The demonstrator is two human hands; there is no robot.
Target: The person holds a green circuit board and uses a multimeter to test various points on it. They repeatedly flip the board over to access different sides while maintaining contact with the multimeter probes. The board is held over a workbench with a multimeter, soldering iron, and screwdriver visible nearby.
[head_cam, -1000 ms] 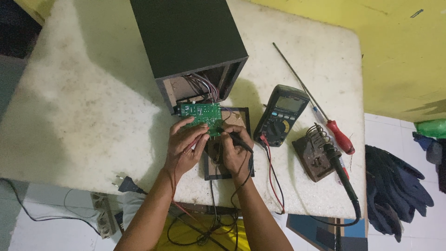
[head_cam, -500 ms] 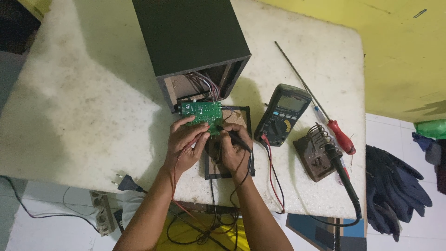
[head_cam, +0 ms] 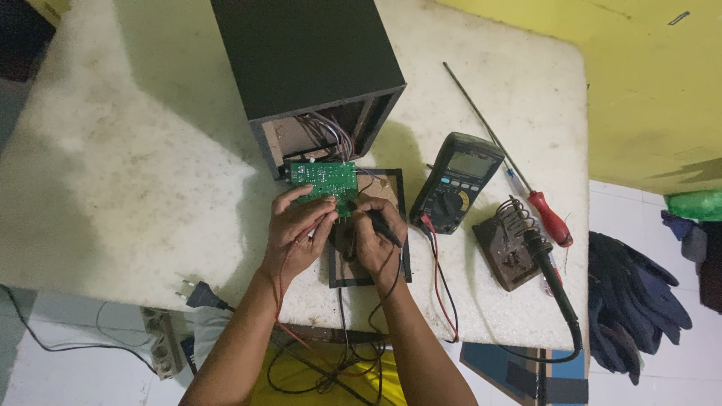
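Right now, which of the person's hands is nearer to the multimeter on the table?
Right. The right hand, holding a black probe, sits just left of the multimeter. The left hand is farther left, its fingers on the green circuit board.

Bench top rough, stained, matt stone-like. Speaker box matt black. Circuit board glossy green. Screwdriver metal shaft, red plastic handle.

One head-worn camera looks steeply down from above the counter, at arm's length, the black speaker box at the far edge.
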